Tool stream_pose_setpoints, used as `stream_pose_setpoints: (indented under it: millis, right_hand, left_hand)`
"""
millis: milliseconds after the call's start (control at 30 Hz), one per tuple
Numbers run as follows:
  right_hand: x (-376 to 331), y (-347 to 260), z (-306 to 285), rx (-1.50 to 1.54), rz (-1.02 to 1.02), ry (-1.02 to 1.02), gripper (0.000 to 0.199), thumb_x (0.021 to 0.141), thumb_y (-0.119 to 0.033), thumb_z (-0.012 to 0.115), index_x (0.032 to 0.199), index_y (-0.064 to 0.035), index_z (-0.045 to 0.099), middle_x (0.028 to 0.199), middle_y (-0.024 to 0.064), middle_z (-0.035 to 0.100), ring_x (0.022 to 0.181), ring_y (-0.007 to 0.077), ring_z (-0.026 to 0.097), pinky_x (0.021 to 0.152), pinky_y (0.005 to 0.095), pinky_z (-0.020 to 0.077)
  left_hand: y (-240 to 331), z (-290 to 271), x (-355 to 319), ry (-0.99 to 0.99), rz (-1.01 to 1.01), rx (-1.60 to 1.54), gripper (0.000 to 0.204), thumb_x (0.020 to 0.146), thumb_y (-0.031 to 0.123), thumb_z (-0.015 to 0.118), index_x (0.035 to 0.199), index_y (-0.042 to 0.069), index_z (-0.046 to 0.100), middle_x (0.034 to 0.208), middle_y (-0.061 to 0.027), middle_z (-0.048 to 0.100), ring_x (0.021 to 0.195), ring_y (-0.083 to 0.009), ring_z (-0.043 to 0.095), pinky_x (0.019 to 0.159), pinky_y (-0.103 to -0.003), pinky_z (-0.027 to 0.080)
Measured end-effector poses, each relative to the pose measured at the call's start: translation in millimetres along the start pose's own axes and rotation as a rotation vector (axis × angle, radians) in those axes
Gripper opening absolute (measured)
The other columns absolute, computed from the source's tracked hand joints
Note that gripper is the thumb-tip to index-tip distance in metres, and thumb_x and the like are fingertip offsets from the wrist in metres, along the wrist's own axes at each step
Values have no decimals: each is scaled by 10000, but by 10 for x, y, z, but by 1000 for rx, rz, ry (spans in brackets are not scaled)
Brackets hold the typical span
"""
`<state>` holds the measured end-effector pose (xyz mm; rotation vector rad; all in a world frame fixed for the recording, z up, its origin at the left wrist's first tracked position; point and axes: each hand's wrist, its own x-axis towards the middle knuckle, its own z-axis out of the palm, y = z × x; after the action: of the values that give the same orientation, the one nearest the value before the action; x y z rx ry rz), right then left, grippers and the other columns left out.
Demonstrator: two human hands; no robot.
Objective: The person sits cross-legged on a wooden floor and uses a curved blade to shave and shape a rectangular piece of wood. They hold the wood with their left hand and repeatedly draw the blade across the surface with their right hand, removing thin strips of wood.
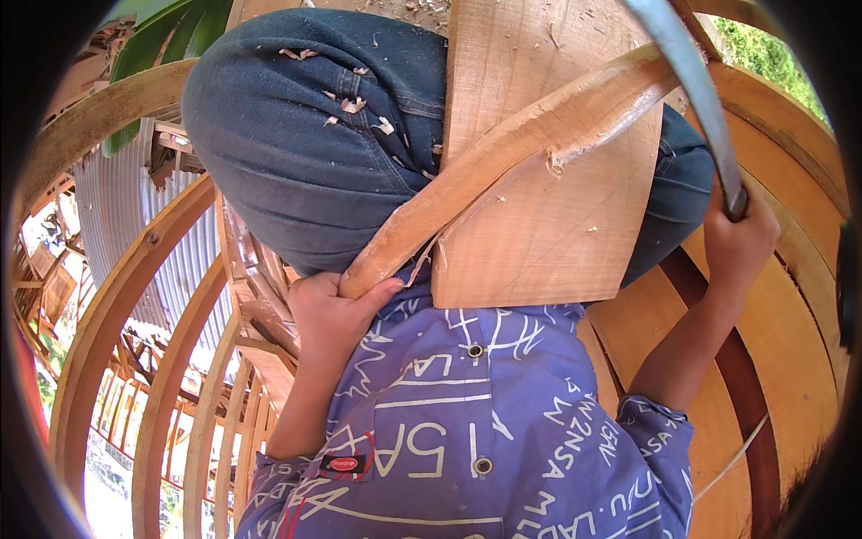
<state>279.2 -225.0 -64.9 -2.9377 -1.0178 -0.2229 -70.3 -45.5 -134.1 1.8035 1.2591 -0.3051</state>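
Note:
My left hand (330, 307) is closed around the near end of a curved wooden piece (503, 157), with the thumb along its side. The piece lies slantwise across a wide plank (548, 242), its far end up to the right, and a curled shaving hangs from its edge. My right hand (743, 232) grips a machete (696, 81) by its handle, to the right of the plank. The long grey blade rises past the far end of the wooden piece and leaves the top of the view. Whether the blade touches the wood I cannot tell.
Wood shavings (355, 105) lie on my jeans (305, 171), on either side of the plank. Curved wooden ribs (135, 314) stand at the left, with corrugated metal sheets (135, 225) beyond. Curved planking (772, 296) rises on the right. A green leaf (171, 54) shows at upper left.

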Motion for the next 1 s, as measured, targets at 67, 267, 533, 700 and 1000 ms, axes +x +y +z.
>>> stream_pose_setpoints:
  millis: [67, 267, 533, 700, 1000]
  right_hand:
    - [5, 76, -70, -10, 127, -55, 212, 759, -161, 686, 718, 12, 570, 512, 89, 418, 469, 199, 410, 480, 341, 339]
    - [-114, -78, -94, 179, 277, -177, 292, 815, -167, 689, 701, 53, 535, 507, 25, 289, 502, 107, 273, 458, 315, 233]
    - [-111, -61, -121, 162, 295, -164, 263, 807, -143, 690, 712, 52, 541, 504, 26, 299, 496, 101, 290, 447, 306, 246]
    - [-108, -38, -12, 123, 110, -197, 155, 771, -90, 666, 757, 18, 555, 518, 123, 410, 452, 245, 381, 465, 322, 337]
    - [-64, -224, 21, 115, 102, -257, 149, 676, -105, 681, 745, -31, 571, 576, 151, 515, 537, 340, 530, 522, 361, 420]
  left_hand:
    - [5, 7, 24, -10, 21, 21, 589, 554, 479, 852, 526, -45, 586, 420, -120, 478, 384, -239, 496, 431, -341, 398]
    - [-91, 79, 25, 8, 83, 17, 588, 528, 467, 864, 513, -40, 567, 415, -115, 468, 372, -247, 465, 433, -336, 392]
    - [3, 39, 60, -5, 93, 10, 577, 520, 425, 877, 483, -31, 524, 399, -105, 432, 365, -243, 416, 426, -340, 369]
    - [8, 27, 107, -28, 57, 2, 551, 535, 376, 876, 475, -29, 508, 397, -84, 417, 373, -207, 402, 421, -337, 357]
    - [85, -24, 94, -90, -5, -39, 437, 620, 232, 845, 490, -43, 532, 419, -22, 465, 406, -96, 424, 414, -296, 360]
